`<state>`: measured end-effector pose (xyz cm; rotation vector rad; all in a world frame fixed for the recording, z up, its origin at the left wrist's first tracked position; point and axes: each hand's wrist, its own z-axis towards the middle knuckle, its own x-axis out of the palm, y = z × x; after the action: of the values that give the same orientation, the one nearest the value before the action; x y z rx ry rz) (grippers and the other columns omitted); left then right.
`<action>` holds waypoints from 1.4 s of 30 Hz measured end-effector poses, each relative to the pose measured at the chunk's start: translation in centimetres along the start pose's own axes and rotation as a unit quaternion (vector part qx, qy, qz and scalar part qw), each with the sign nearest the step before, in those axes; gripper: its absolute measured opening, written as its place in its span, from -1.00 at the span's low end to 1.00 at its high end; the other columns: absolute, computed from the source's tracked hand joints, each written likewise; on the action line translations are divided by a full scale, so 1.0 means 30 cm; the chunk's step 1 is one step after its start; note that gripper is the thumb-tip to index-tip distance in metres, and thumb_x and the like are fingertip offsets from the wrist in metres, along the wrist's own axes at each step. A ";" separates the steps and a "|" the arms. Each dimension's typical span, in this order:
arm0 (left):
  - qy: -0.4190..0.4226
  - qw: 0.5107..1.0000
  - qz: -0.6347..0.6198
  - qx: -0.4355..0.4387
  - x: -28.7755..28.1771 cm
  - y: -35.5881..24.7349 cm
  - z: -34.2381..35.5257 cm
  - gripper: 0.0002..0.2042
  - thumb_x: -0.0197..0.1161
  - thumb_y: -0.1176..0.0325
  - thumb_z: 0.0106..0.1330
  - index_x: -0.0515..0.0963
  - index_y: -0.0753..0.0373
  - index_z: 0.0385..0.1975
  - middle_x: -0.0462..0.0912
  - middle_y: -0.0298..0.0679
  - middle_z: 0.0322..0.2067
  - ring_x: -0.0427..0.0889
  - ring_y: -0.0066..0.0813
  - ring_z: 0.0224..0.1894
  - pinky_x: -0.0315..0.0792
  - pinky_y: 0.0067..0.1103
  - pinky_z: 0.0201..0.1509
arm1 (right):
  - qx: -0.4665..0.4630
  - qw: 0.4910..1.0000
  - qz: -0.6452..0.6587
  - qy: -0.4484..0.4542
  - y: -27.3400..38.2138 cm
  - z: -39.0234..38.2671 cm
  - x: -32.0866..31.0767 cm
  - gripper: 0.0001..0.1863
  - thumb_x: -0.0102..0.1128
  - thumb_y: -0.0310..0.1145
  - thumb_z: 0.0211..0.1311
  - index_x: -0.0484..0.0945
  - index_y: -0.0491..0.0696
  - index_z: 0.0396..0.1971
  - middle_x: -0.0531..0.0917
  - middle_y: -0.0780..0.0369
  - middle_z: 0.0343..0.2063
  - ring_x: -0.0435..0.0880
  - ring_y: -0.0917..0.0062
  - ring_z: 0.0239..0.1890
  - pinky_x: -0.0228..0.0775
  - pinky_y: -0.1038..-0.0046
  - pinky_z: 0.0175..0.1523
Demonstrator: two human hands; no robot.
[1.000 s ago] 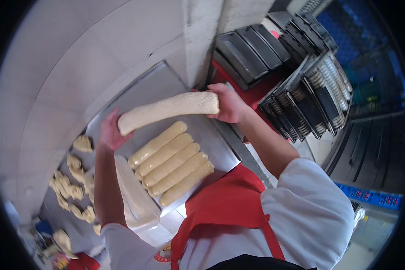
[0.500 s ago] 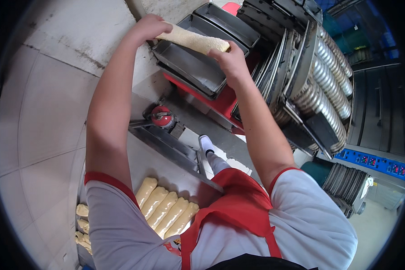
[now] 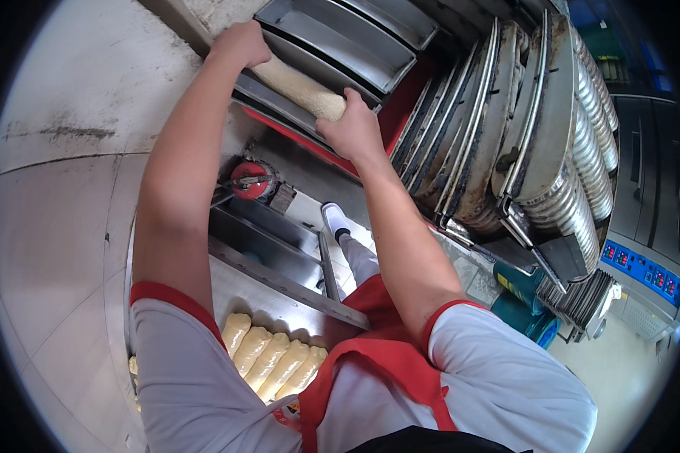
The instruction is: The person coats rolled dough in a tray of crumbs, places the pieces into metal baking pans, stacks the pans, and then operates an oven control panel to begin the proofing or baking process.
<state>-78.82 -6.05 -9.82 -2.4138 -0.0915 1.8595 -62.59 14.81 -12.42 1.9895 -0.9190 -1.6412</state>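
Gripping opposite ends, the left hand [image 3: 242,45] and right hand [image 3: 353,130] held the dough roll [image 3: 298,87] in or just over the nearest tin [image 3: 279,103], between its long edges; level, light support seemed best.

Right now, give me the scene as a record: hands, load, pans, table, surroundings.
left hand: grips the left end of the rough-surfaced dough roll
right hand: grips its right end
load position: at the nearest of the rectangular metal pans; contact with its bottom can't be told
table: metal table with five glossy rolls visible, side by side
right side: stacked metal bakeware with ribbed parts
far right: blue control panel
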 end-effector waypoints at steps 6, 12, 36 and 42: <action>-0.078 0.997 -0.021 0.000 0.038 -0.021 -0.105 -0.52 0.41 0.20 0.11 0.59 0.41 -0.04 0.66 0.18 -0.04 0.65 0.09 0.05 0.53 -0.21 0.16 | -0.106 0.992 -0.018 -0.062 -0.063 -0.020 0.019 -0.33 0.26 -0.43 0.16 0.31 -0.28 0.29 0.48 -0.14 0.19 0.55 0.01 0.18 0.48 0.15 0.21; -0.306 0.847 -0.357 -0.247 0.211 -0.019 -0.359 -0.33 0.47 0.10 0.12 0.42 0.52 0.08 0.51 0.29 0.14 0.55 0.07 0.20 0.43 -0.27 0.27 | -0.149 0.967 0.188 -0.085 -0.046 -0.178 -0.025 -0.54 0.26 -0.49 0.24 0.48 -0.14 0.15 0.46 0.05 0.15 0.67 0.40 -0.15 0.59 0.45 -0.13; -0.127 0.577 -0.749 -0.301 0.105 0.005 -0.926 -0.63 0.10 0.55 0.16 0.49 0.52 -0.01 0.65 -0.06 -0.20 0.72 -0.26 -0.34 0.64 -0.43 -0.44 | 0.173 0.819 0.527 0.148 -0.299 -0.521 -0.022 -0.33 0.09 0.18 0.41 0.38 -0.03 0.27 0.51 0.24 0.11 0.59 0.40 -0.09 0.45 0.32 -0.08; -0.109 0.610 -0.723 -0.305 0.040 0.209 -1.366 -0.67 0.20 0.44 0.14 0.56 0.45 -0.10 0.66 -0.21 -0.33 0.66 -0.39 -0.42 0.52 -0.50 -0.53 | 0.113 0.792 0.571 0.185 -0.176 -0.658 -0.142 -0.31 -0.08 0.41 0.35 0.37 0.14 0.15 0.43 0.36 0.04 0.51 0.40 -0.01 0.38 0.25 -0.01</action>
<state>-38.95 -13.68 -1.30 -1.1291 -2.1558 1.1454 -42.65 19.52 -8.43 1.2396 -1.7033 -0.4446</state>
